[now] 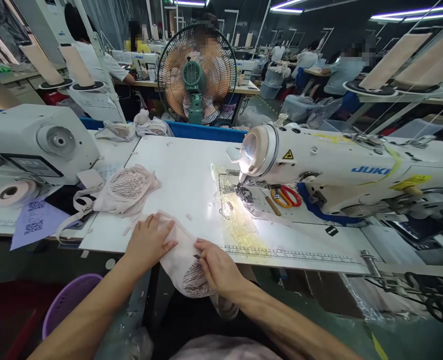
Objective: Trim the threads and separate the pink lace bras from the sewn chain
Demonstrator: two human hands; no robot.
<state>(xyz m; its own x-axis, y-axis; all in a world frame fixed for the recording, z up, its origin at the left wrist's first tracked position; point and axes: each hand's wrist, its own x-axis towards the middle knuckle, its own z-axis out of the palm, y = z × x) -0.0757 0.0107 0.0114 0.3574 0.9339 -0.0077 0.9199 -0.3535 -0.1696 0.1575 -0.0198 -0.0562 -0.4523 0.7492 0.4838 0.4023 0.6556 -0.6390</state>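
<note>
A pale pink bra (178, 230) with a lace cup lies over the table's front edge, its lace part hanging below. My left hand (149, 241) rests on its left side, fingers spread and flat against the cloth, thumb stretched out to the right. On the other side, my right hand (219, 265) is closed at the cup, fingers bent together. A small dark tip (197, 256) pokes out from those fingers; the rest of that tool is hidden. Another pale pink lace bra piece (127, 186) with straps lies to the left on the table.
A white sewing machine (319, 160) stands at right, with red-and-orange-handled scissors (285, 196) beneath its arm. Another machine (37, 142) is at left, near a tape roll (16, 192) and a purple paper (32, 223). A green fan (196, 75) stands behind; a purple basket (65, 300) sits below.
</note>
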